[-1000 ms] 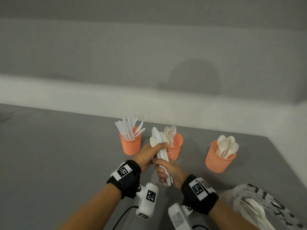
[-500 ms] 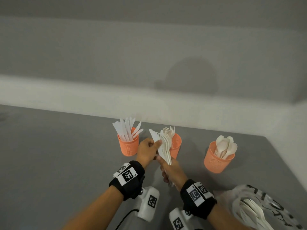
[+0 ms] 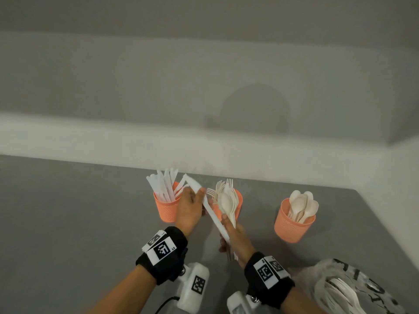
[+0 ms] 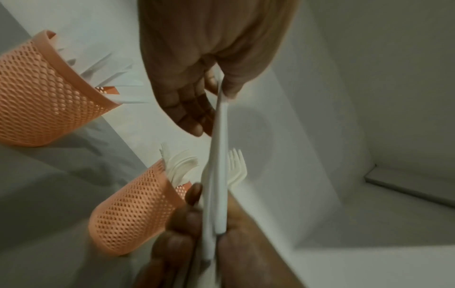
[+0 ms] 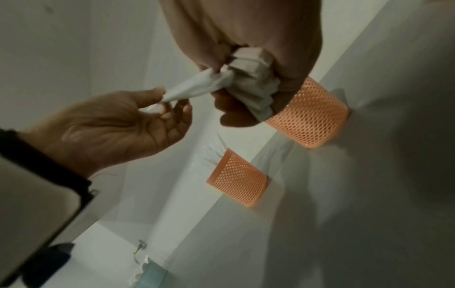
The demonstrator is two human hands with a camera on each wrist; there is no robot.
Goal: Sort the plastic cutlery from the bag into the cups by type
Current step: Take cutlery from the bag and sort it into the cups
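Observation:
My right hand (image 3: 230,234) grips a bundle of beige spoons (image 3: 226,203) by the handles, in front of the fork cup (image 3: 239,199). Their gripped ends show in the right wrist view as a fanned stack (image 5: 251,78). My left hand (image 3: 199,194) pinches the blade end of a white knife (image 3: 213,215) between thumb and fingers; the knife's handle is still in my right hand. The knife (image 4: 219,155) slants from the left hand down to the right. Left of it stands the knife cup (image 3: 167,209), and at the right the spoon cup (image 3: 294,225).
A crumpled plastic bag (image 3: 353,288) with more white cutlery lies at the lower right, near the table's right edge. A wall ledge (image 3: 204,143) runs just behind the three orange mesh cups. Grey table surface (image 3: 68,223) stretches to the left.
My left hand has moved left and up toward the knife cup, drawing one white knife out sideways from the bundle. The right hand keeps the rest and has barely moved.

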